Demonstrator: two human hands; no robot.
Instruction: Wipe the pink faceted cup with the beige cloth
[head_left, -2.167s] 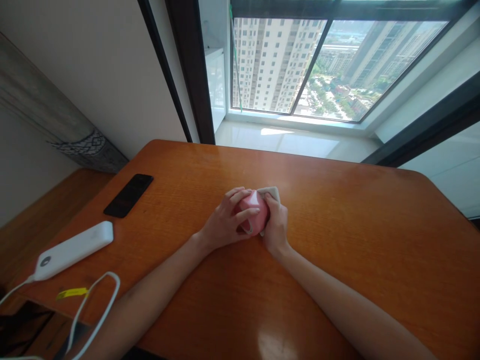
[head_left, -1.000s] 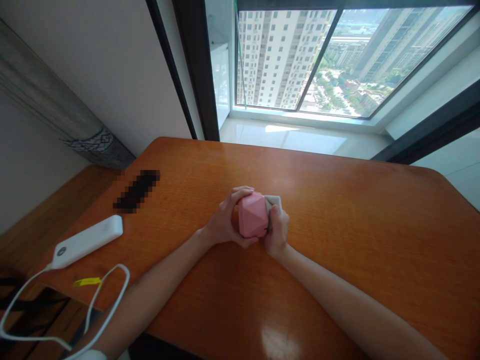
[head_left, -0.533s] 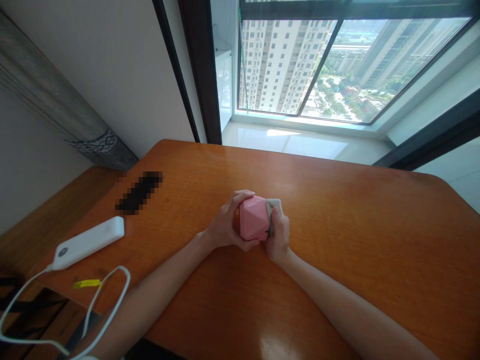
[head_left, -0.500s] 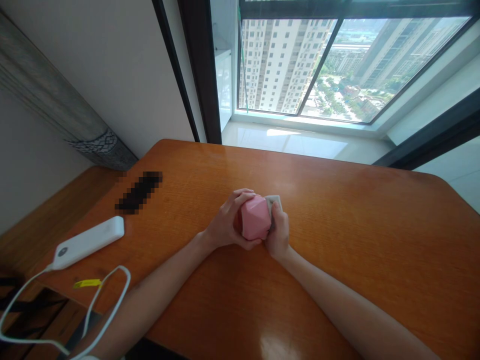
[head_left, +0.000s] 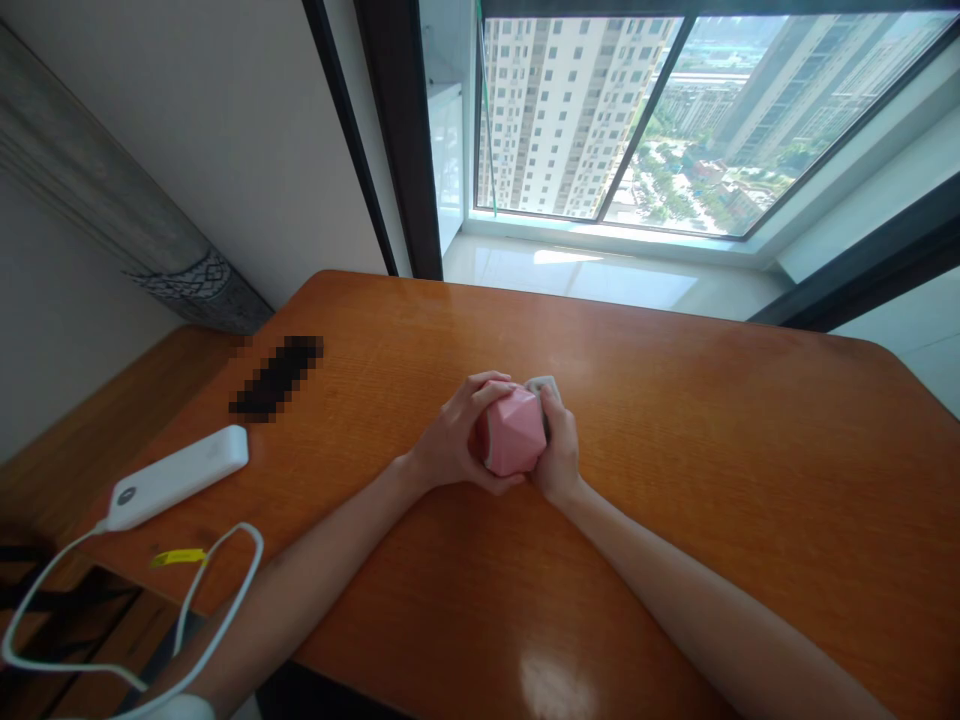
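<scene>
A pink faceted object (head_left: 516, 432) is held just above the middle of the wooden table (head_left: 712, 450). My left hand (head_left: 450, 442) wraps around its left side, fingers curled over the top and under the bottom. My right hand (head_left: 559, 455) is closed on a small grey cloth (head_left: 541, 385), pressed against the object's right side. Most of the cloth is hidden behind the object and my fingers.
A blurred dark flat item (head_left: 276, 377) lies at the table's left. Nearer me sits a white power bank (head_left: 176, 477) with a white cable (head_left: 180, 640) looping off the front-left edge. A large window (head_left: 637, 110) lies beyond the far edge.
The pink object has been turned in my left hand, showing different facets. My right hand with the cloth has slid slightly along its right side. The camera shifted a little.
</scene>
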